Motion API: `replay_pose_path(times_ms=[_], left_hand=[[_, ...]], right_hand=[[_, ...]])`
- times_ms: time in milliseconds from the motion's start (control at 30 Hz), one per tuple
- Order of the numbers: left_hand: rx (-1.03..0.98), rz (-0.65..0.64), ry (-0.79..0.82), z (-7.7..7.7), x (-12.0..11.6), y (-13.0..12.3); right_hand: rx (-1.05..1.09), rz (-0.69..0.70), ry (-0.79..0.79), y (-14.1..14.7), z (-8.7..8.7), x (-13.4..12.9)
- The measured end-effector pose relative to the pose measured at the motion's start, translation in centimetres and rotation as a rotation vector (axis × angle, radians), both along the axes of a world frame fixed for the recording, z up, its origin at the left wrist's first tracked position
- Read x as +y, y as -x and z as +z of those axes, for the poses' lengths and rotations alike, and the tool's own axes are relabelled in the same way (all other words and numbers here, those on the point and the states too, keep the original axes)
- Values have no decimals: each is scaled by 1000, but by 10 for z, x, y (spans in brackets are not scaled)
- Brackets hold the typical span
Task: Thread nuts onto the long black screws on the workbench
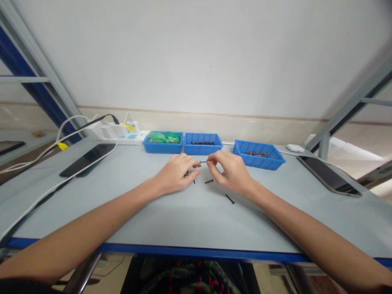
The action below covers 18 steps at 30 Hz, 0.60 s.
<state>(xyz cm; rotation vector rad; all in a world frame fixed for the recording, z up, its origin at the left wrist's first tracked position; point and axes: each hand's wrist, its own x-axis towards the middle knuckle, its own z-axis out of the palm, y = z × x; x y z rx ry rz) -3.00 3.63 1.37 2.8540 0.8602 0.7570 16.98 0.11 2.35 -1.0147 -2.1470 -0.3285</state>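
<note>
Grey worktable (pixel 183 220): left hand (pixel 176 175) and right hand (pixel 231 171) are pinching a thin dark metal screw (pixel 203 162) between fingertips, w/ spares cupped in left; likely mid-assembly, next needing steady alignment.

Plain white wall (pixel 196 53) behind, beige strip along base. Grey worktop (pixel 190 220), blue front edge. Grey metal frame struts, left (pixel 36 61) and right (pixel 352 102); blue post (pixel 33 87) behind left strut. White power strip (pixel 122 136) at back left, white cables (pixel 36 157) trailing off. Light even, diffuse, no hard shadows.
</note>
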Motion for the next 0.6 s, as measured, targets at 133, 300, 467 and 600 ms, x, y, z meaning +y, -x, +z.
replay_pose_path(times_ms=[133,300,467,600], left_hand=[[69,-20,-24,6,1,5],[184,-105,-63,4,2,9],[210,-142,-35,0,2,7],[223,-124,-31,-1,2,3]], right_hand=[[163,-260,-113,-9,30,27],[70,-375,95,-22,31,59],[65,-326,110,-33,0,47],[64,-339,70,-29,-9,34]])
